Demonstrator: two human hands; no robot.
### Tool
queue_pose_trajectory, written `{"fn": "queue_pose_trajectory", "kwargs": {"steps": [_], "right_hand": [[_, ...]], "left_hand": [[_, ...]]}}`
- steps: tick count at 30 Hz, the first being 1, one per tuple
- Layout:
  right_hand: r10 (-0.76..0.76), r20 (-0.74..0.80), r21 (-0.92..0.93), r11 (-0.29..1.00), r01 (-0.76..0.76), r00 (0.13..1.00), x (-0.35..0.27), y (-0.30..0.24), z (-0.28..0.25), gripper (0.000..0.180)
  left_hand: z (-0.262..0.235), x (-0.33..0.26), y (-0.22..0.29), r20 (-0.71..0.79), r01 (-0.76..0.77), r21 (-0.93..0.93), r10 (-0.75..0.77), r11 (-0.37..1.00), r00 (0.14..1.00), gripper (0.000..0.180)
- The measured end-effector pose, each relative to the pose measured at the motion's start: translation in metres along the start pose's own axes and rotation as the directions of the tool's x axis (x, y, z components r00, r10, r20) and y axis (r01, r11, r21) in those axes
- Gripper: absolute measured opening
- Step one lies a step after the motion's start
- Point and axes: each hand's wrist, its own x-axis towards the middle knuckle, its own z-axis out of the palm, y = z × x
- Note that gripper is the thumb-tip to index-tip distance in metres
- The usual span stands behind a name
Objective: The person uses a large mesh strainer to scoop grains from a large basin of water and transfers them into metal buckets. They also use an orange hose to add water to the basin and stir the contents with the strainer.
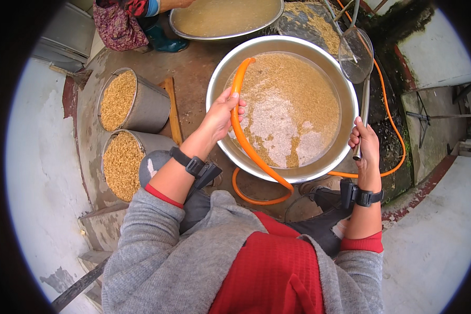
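Observation:
My left hand (222, 112) grips an orange hose (246, 144) whose end curves over the near-left rim of a large metal basin (214, 89). The basin holds cloudy water with floating grain (293, 104). My right hand (365, 144) is closed around the metal handle of a mesh strainer ladle (356, 55), whose round head rests over the basin's far-right rim. Both wrists wear black straps.
Two metal buckets of dry grain (121, 97) (123, 165) stand to the left, a wooden piece (171, 107) beside them. A second wide basin (222, 18) sits beyond, with another person's boot (165, 39) next to it. The hose loops on the wet floor right of the basin.

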Motion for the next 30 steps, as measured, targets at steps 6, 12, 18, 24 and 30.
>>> {"fn": "queue_pose_trajectory", "kwargs": {"steps": [6,12,18,24,30], "right_hand": [[0.004,0.017,0.008,1.000,-0.004,1.000,0.003,0.002,-0.002,0.023],[0.014,0.050,0.018,1.000,-0.015,0.999,0.005,0.004,-0.002,0.020],[0.020,0.060,0.019,1.000,-0.021,0.998,0.006,0.006,-0.001,0.020],[0.016,0.080,0.009,1.000,-0.017,0.997,0.007,0.007,-0.001,0.020],[0.025,0.060,0.035,0.999,-0.027,0.998,0.006,0.006,-0.001,0.020]], "left_hand": [[-0.001,0.001,-0.004,-0.036,0.006,-0.017,-0.007,1.000,0.999,0.032],[-0.009,-0.005,-0.022,-0.183,0.008,-0.176,-0.041,0.984,0.982,0.029],[-0.029,-0.012,-0.038,-0.361,-0.065,-0.238,-0.026,0.969,0.932,0.020],[-0.040,-0.001,-0.028,-0.376,-0.131,-0.215,0.042,0.968,0.926,0.020],[-0.023,0.012,-0.017,-0.261,-0.079,-0.217,0.021,0.973,0.965,0.033]]}}
